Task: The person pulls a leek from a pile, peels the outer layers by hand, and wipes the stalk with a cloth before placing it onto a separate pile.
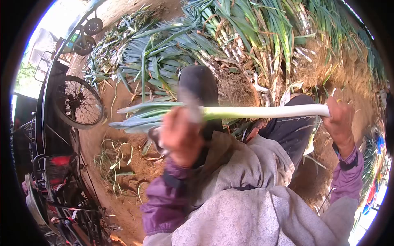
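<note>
A long leek (pixel 262 111) lies level across my lap, its white shank to the right and its green leaves to the left. My right hand (pixel 340 119) is closed around the white root end. At the leafy end, my left hand (pixel 180 137) is a fist smeared by motion. A blurred grey blade, which looks like a knife (pixel 193 108), juts up from this fist over the leek. Whether the blade touches the leaves cannot be made out. Beneath the leek are my dark-clothed knee (pixel 198 84) and a grey patterned cloth (pixel 234 213).
Heaps of leeks with roots and leaves (pixel 250 37) stretch across the far side. Leaf scraps (pixel 117 164) litter the brown soil on the left. Bicycle parts, with a spoked wheel (pixel 78 102), stand along the left edge. More leeks (pixel 370 156) lie at the far right.
</note>
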### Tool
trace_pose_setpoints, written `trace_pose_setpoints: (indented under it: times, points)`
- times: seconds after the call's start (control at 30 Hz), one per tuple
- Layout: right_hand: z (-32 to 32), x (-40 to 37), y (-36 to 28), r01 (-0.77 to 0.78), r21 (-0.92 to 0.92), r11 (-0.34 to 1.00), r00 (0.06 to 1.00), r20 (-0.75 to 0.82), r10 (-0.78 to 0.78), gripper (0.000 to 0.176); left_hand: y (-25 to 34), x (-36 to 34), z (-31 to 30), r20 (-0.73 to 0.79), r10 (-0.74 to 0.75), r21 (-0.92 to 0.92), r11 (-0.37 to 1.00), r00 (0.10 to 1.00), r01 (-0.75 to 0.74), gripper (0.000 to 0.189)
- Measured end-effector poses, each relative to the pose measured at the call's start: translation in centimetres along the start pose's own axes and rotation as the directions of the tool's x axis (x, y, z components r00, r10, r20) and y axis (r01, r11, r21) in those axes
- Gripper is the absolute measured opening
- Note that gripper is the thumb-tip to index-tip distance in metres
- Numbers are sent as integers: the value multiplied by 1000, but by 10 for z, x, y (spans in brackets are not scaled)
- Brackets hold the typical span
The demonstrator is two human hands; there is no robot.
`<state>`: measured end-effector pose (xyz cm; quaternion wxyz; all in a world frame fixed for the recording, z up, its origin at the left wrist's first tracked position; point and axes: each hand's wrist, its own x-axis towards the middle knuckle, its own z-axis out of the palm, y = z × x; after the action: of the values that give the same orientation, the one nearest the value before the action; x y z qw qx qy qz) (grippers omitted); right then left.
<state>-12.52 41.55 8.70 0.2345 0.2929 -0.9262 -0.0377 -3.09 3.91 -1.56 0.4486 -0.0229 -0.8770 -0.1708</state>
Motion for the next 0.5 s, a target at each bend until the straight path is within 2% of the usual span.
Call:
trace_pose_setpoints:
  times: [0.03, 0.07, 0.1, 0.13, 0.2, 0.27, 0.3, 0.33, 0.4, 0.43, 0.47, 0.5]
  points:
    - [-1, -1, -3, 11, 9, 1000, 1000, -21, -11, 26, 25, 7, 4, 58, 114, -17, 993, 992, -113, 27]
    - [-2, -2, -4, -7, 15, 1000, 1000, 0, 7, 27, 42, 4, 14, 40, 164, -130, 979, 986, -158, 30]
    - [-4, -6, -3, -29, 21, 999, 999, 23, 28, 27, 48, -1, 23, 120, 221, -190, 962, 968, -196, 32]
    - [-6, -10, -3, -53, 25, 998, 997, 49, 52, 27, 49, -6, 26, 190, 205, -254, 955, 960, -154, 31]
    - [-11, -13, -4, -26, 16, 1000, 996, 88, 24, 27, 41, -13, 29, 218, 203, -156, 973, 955, -171, 33]
    - [-12, -13, -8, -15, 24, 1000, 995, 101, 13, 27, 19, -8, 19, 302, 87, -141, 989, 949, -46, 35]
    - [-11, -13, -11, -19, 37, 999, 995, 101, 15, 27, 9, -1, 18, 233, 93, -135, 989, 968, -62, 32]
    - [-10, -13, -13, -24, 49, 999, 995, 103, 18, 27, 5, 1, 13, 220, 19, -124, 992, 975, 9, 25]
    - [-11, -13, -14, -25, 62, 998, 995, 98, 19, 27, -12, -1, 2, 291, -191, -129, 963, 937, 236, 15]
    - [-11, -13, -13, -24, 68, 997, 995, 95, 18, 27, -23, -10, 9, 260, -368, -179, 890, 893, 419, 11]
    - [-9, -14, -11, -35, 43, 998, 995, 94, 31, 27, -30, -20, 17, 241, -535, -232, 779, 810, 583, 9]
    - [-6, -15, -8, -46, 18, 999, 994, 96, 44, 27, -2, 4, 0, 222, -410, -150, 882, 885, 446, 8]
